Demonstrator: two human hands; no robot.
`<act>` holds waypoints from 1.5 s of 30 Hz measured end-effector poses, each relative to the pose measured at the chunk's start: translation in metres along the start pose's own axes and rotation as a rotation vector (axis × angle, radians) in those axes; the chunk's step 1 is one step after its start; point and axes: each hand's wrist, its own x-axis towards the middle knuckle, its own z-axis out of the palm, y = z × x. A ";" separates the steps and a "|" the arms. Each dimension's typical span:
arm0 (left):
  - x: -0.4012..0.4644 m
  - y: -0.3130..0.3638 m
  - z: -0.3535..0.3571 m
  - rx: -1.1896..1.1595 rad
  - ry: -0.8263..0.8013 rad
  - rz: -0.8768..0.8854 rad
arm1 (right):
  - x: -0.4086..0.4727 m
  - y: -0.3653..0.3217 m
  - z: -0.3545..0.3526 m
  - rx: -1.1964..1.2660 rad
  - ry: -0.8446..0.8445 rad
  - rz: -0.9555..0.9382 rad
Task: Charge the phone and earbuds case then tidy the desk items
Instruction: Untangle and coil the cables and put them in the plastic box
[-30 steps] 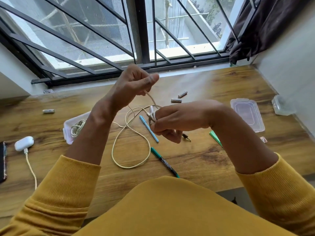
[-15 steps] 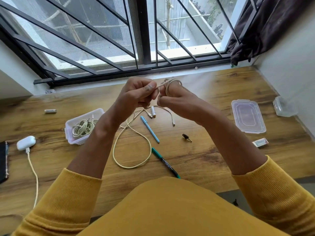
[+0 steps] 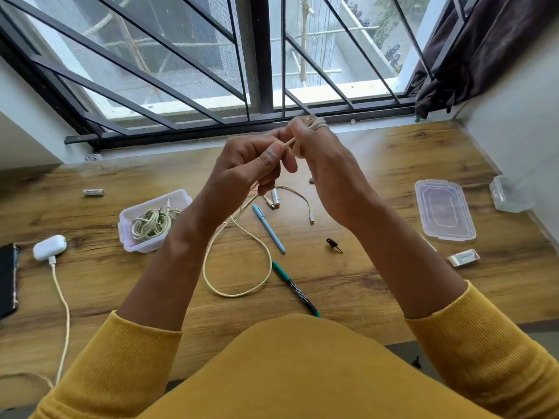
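Observation:
A cream cable (image 3: pixel 239 285) loops on the wooden desk (image 3: pixel 363 276) and rises to both raised hands. My right hand (image 3: pixel 326 167) has several turns of it wound round its fingers. My left hand (image 3: pixel 251 164) pinches the strand just beside those turns. The white earbuds case (image 3: pixel 50 247) sits at the left with a charging cable (image 3: pixel 65 313) plugged in. A dark phone (image 3: pixel 7 279) lies at the left edge, mostly cut off.
An open plastic box (image 3: pixel 127 220) holds a coiled cable (image 3: pixel 152 225). Its lid (image 3: pixel 443 213) lies at the right near an eraser (image 3: pixel 464 257) and a small clear container (image 3: pixel 509 198). A blue pen (image 3: pixel 269 228), a green marker (image 3: pixel 295 287), a black adapter (image 3: pixel 332 244) and batteries (image 3: pixel 93 192) are scattered about.
Both hands rose from near the desk toward the window. The right hand has taken several turns of cable round its fingers, and the loop on the desk has shortened slightly.

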 end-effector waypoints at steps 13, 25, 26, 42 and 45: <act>-0.005 -0.032 -0.004 -0.120 0.106 -0.274 | 0.007 -0.025 -0.011 0.654 -0.398 -0.178; 0.015 -0.021 -0.036 0.023 0.082 -0.159 | 0.003 -0.010 -0.009 0.068 -0.873 -0.020; 0.016 -0.019 -0.038 0.052 0.056 -0.144 | 0.004 -0.009 -0.008 -0.003 -0.883 0.013; 0.006 -0.013 -0.024 0.023 -0.007 -0.130 | 0.010 -0.003 0.003 -0.805 -0.193 0.118; 0.004 -0.016 -0.019 -0.011 0.032 -0.144 | 0.012 0.003 0.003 -0.607 -0.095 0.069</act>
